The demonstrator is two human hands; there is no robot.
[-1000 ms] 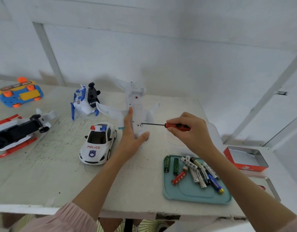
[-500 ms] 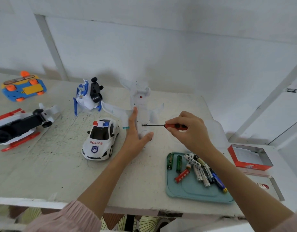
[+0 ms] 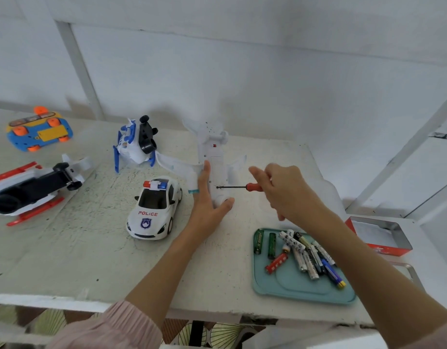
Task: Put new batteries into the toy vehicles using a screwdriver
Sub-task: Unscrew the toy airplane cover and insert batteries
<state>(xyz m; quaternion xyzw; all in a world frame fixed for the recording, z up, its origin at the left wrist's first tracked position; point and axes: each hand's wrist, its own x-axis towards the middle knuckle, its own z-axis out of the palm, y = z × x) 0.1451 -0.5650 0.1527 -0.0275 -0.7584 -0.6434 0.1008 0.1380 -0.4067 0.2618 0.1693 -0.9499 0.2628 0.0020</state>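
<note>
White worktop point(image 3: 66, 260) | left hand point(image 3: 207, 197) flat on white toy plane point(image 3: 215, 157) | right hand point(image 3: 282, 192) pinching red-handled screwdriver point(image 3: 240, 187) | white police car point(image 3: 154, 210) beside; teal battery tray point(image 3: 293, 288) near.

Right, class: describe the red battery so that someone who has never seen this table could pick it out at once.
Find the teal tray at the table's near right edge, below the right hand. The batteries lie heaped in it. The red battery lies at the heap's left, below two green ones, the only red one there.
</note>
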